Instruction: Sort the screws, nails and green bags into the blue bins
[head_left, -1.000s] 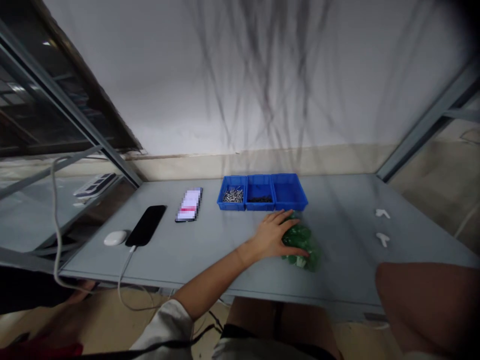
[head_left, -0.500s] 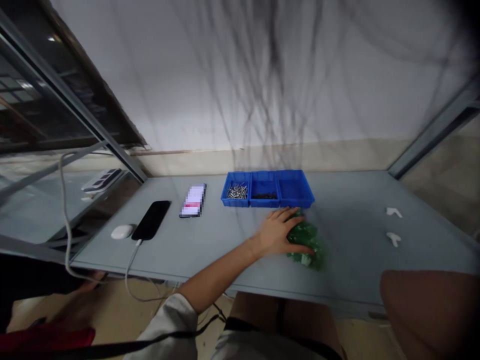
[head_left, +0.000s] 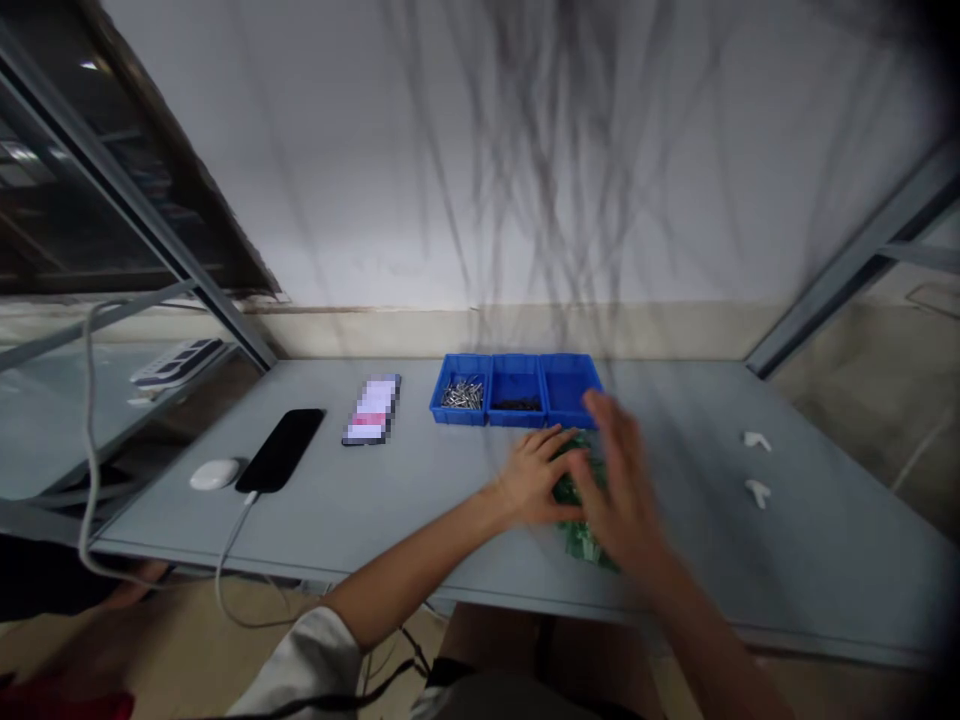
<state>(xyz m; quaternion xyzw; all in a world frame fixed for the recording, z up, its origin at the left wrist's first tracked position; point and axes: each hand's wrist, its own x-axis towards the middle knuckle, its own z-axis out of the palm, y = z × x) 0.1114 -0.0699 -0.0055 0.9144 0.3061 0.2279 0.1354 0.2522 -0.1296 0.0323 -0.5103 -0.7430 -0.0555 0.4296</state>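
Observation:
A crumpled, glossy green bundle (head_left: 587, 543) lies on the grey table in front of the blue bins; whether it is a bag or loose pieces I cannot make out. My left hand (head_left: 534, 480) rests on its left side with fingers spread. Over its right side, my right hand (head_left: 622, 495) is smeared by motion, its fingers apart and thumb towards my left hand. Between them the hands hide much of the bundle. Just behind stand three joined blue bins (head_left: 516, 416). Silver screw-like pieces (head_left: 463, 394) fill the left bin's bottom, and dark small pieces (head_left: 519, 404) lie in the middle one.
To the left lie a lit phone (head_left: 373, 410), a black phone (head_left: 281, 450) on a white cable (head_left: 225, 560), and a white earbud case (head_left: 214, 474). Two white earbuds (head_left: 757, 492) lie at the right. Metal posts (head_left: 795, 310) and a wall bound the table (head_left: 705, 560).
My right arm has swung in from the right edge, bringing the hand over the green bundle. My left hand stays on the bundle. The view has shifted slightly.

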